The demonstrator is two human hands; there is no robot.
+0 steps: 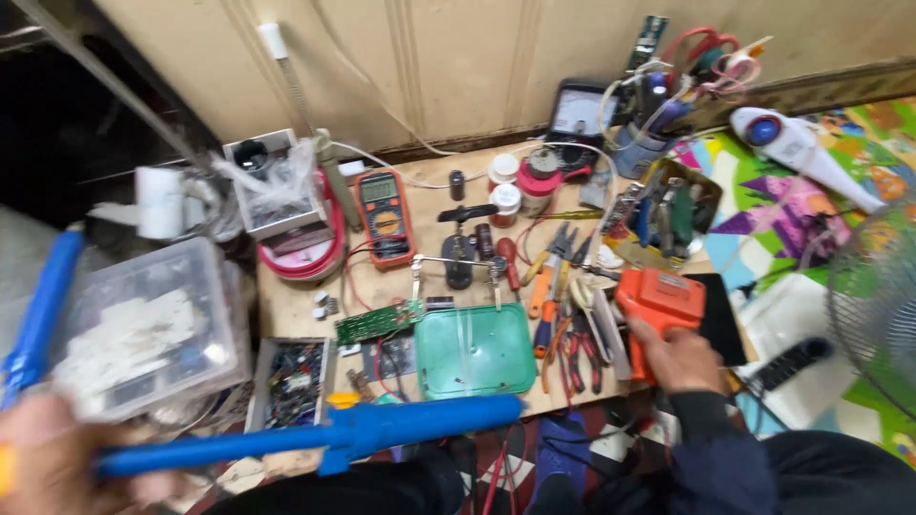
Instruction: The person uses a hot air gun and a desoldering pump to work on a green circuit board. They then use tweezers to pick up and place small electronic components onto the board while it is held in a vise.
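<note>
On the cluttered wooden worktop (296, 315), the green circuit board (380, 321) lies untouched beside a green tray (474, 351). The left hand (48, 458) grips a blue desoldering pump (315, 437); the right hand (679, 360) clasps an orange soldering gun (658, 303). Work seems barely begun.

An orange tool (658, 303) was gripped by the right hand (679, 360); a blue tool (315, 441) was held by the blurred left hand (48, 458) beside a green tray (474, 351).

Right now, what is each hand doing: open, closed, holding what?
Left hand: blurred, closed on a blue desoldering pump.
Right hand: closed on the grip of an orange soldering gun.
</note>
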